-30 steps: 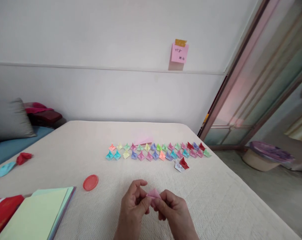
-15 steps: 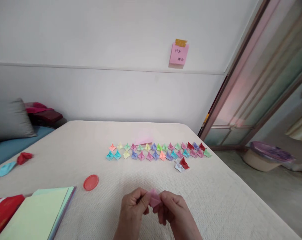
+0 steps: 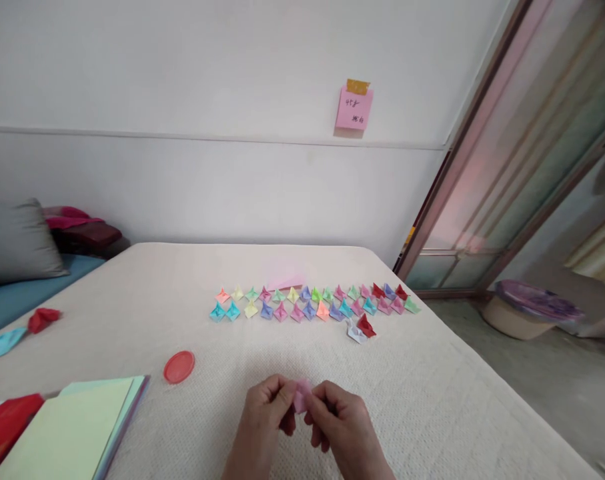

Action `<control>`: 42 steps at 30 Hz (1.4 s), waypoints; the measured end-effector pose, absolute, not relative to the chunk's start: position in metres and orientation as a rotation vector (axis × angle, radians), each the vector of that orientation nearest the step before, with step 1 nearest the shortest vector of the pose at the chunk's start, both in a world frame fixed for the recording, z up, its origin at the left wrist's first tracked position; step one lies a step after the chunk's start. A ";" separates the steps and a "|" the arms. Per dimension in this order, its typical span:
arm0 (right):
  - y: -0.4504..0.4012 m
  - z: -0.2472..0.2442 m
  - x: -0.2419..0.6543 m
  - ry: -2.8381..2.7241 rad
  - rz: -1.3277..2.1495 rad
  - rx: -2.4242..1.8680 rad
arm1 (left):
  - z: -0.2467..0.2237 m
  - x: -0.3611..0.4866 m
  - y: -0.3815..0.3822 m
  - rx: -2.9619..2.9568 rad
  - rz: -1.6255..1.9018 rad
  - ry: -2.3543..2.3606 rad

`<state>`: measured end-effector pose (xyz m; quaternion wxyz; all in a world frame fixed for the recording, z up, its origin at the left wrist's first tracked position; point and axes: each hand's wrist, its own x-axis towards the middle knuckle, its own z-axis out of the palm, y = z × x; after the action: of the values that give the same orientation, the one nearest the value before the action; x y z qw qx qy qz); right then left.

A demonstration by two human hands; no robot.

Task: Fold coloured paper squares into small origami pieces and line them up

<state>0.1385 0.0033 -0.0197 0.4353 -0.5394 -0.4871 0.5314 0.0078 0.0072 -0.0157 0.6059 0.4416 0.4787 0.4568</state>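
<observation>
A small folded piece of pink paper (image 3: 301,398) is pinched between both hands above the near part of the table. My left hand (image 3: 267,408) grips its left side between thumb and fingers. On its right side my right hand (image 3: 339,415) holds it the same way, and the fingertips hide part of the folds. Beyond the hands, several small folded paper boats (image 3: 297,312) in many colours stand in two rows. A white paper boat (image 3: 356,331) and a dark red one (image 3: 366,325) sit together in front of the rows' right part.
A red round lid (image 3: 179,367) lies left of my hands. Stacked coloured paper (image 3: 72,427) and a red packet (image 3: 7,427) are at the near left. Red folded paper (image 3: 43,320) and a light-blue piece (image 3: 5,343) lie farther left. A pink note (image 3: 353,109) is taped to the wall.
My right thumb has moved left and now covers more of the pink paper, with the hands closer together. The whole view has shifted slightly.
</observation>
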 end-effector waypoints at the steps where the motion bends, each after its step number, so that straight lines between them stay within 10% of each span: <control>1: 0.004 -0.018 0.139 -1.174 1.319 -1.339 | -0.015 0.010 0.007 1.060 1.045 1.130; 31: 0.003 -0.007 0.151 -0.985 1.424 -1.091 | -0.018 0.024 -0.003 1.385 1.037 1.231; 42: 0.001 -0.010 0.143 -1.099 1.263 -1.212 | -0.029 0.008 -0.002 2.766 1.464 1.265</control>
<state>0.1431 0.0009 -0.0100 0.5119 -0.5037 -0.4567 0.5250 0.0084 -0.0025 -0.0294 -0.1168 0.8139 0.3722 0.4307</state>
